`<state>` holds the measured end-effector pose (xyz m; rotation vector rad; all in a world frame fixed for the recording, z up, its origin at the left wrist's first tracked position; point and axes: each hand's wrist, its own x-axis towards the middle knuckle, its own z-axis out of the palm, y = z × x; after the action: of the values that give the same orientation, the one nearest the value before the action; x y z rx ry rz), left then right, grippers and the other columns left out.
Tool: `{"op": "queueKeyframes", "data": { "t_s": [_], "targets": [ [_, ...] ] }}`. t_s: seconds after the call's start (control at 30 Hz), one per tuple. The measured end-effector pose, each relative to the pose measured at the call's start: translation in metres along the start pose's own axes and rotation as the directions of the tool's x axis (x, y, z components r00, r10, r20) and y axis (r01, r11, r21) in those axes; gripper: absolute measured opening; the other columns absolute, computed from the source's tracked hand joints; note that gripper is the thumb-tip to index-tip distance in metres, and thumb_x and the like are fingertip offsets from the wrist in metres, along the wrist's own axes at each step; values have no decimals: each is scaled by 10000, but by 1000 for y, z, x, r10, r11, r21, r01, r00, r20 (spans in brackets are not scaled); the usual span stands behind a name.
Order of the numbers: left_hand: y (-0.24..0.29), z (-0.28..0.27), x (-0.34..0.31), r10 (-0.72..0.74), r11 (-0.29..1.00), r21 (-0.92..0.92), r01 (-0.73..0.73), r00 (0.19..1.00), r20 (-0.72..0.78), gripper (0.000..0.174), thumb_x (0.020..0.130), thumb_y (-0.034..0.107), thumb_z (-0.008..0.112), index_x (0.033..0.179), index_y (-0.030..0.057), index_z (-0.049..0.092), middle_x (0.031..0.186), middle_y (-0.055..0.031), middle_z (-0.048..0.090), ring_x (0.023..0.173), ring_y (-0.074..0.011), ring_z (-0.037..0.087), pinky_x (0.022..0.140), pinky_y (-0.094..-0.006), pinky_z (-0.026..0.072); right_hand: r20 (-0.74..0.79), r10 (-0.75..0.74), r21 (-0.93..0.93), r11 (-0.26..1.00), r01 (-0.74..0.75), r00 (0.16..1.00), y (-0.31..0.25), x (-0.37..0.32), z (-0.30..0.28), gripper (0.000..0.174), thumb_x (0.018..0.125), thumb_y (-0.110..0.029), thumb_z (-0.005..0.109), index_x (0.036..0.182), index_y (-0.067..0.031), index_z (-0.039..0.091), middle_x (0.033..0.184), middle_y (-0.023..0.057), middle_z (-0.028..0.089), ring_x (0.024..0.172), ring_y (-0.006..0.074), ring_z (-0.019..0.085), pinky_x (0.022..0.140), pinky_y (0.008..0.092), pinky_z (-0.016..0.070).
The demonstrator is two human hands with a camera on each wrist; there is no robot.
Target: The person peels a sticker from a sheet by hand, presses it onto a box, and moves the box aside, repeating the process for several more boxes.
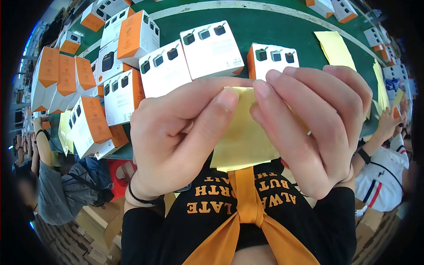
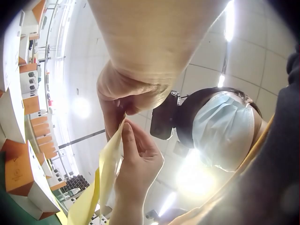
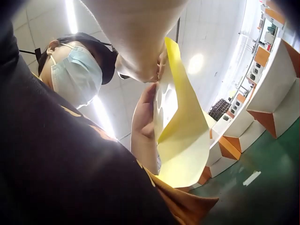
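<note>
Both hands hold up a yellow sheet of sticker backing paper (image 1: pixel 245 132) in front of the chest. My left hand (image 1: pixel 176 128) pinches its top edge between thumb and index finger. Close beside it, my right hand (image 1: pixel 316 119) has thumb and fingertips at the same edge, its other fingers bent over the sheet's right side. Round outlines show on the sheet's pale face (image 3: pixel 168 105) in the right wrist view. Seen from the left wrist, the sheet (image 2: pixel 108 161) hangs bent from the fingertips. Whether a sticker is between the fingertips I cannot tell.
White-and-orange speaker boxes (image 1: pixel 212 51) stand on the green table (image 1: pixel 265 26), several stacked at the left. More yellow sheets (image 1: pixel 335 48) lie at the right. People sit on both sides, one with an arm (image 1: pixel 382 128) on the right. A red stool (image 1: pixel 121 176) is at the lower left.
</note>
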<state>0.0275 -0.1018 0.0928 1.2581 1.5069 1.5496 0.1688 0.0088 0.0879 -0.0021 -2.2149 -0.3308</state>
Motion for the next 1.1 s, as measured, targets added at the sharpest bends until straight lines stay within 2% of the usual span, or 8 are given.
{"op": "queueKeyframes", "data": {
  "t_s": [0.43,0.5,0.53,0.7,0.9,1.0,1.03,1.1],
  "targets": [
    [-1,2,5,2,975,221,-3,1000,2,224,925,94,521,961,-87,648,801,-47,636,685,-61,529,609,-179,389,218,68,93,992,-90,974,16,-6,-10,301,703,-120,705,979,-11,653,1053,141,612,892,295,615,875,485,465],
    [-2,2,4,27,958,285,-33,999,26,216,922,89,529,960,-86,649,795,-43,632,679,-57,521,606,-178,385,326,-131,18,991,132,936,23,-8,-7,342,750,-184,675,1018,26,649,1056,167,616,885,303,613,886,489,459],
    [-3,4,4,29,969,246,-29,1000,1,212,920,88,535,961,-85,649,788,-36,625,671,-53,509,602,-178,379,304,109,47,991,-129,946,0,0,-6,370,814,-236,629,1040,56,639,1053,192,621,891,303,613,872,472,473],
    [-2,5,5,-42,967,247,53,998,-50,210,920,93,543,959,-82,651,764,-21,606,669,-45,492,599,-174,368,186,136,110,981,-158,973,-6,-17,-1,343,863,-228,586,1029,69,630,1034,207,629,932,321,616,839,468,503],
    [-12,7,14,-26,969,248,19,999,22,193,926,80,530,969,-73,639,808,-17,615,725,-45,513,641,-172,395,189,93,113,987,-116,977,6,-14,-5,219,703,-48,684,902,26,626,1062,191,615,960,361,610,858,486,497],
    [-32,11,26,-6,950,311,-19,997,79,206,948,88,495,956,-64,634,830,-10,621,742,-50,529,656,-180,407,438,296,241,871,-428,849,10,-5,-28,277,610,53,684,861,-41,616,1046,168,599,995,376,591,868,510,485],
    [-40,13,33,-15,970,241,-4,997,78,188,927,69,494,938,-54,635,827,-24,627,745,-68,551,665,-193,419,510,197,318,862,-396,838,30,-7,-39,231,645,78,656,849,-17,606,1005,155,605,973,368,593,879,522,469],
    [-48,16,48,-26,986,165,12,996,85,172,907,49,492,920,-44,637,823,-37,632,747,-86,572,673,-207,432,294,471,350,756,-553,831,43,-23,-32,163,721,88,616,866,13,603,958,135,607,957,310,594,913,452,456]
  ]
}}
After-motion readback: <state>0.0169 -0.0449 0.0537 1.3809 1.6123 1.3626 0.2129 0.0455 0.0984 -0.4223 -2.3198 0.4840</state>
